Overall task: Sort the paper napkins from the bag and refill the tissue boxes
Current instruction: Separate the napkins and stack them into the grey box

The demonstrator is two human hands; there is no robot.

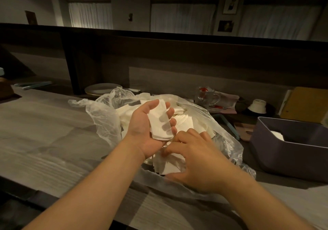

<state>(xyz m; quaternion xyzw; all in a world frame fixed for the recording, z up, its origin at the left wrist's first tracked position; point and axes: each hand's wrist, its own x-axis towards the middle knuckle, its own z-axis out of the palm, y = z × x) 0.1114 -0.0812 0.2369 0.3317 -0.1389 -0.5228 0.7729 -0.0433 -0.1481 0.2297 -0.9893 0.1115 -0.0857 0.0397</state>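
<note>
Two bare hands are working over the crinkled clear plastic bag on the grey counter; the left hand is gripping a folded stack of white paper napkins; the right hand is reaching, fingers curled, into the loose napkin heap, though whether it is pinching any I cannot tell; thin sheets may be slipping or tearing; the purple plastic tissue box is waiting near, to the right.

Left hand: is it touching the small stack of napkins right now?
Touching. The head view shows the left hand palm up, holding the napkin stack, its fingers curled round the far edge, above the open plastic bag.
</note>
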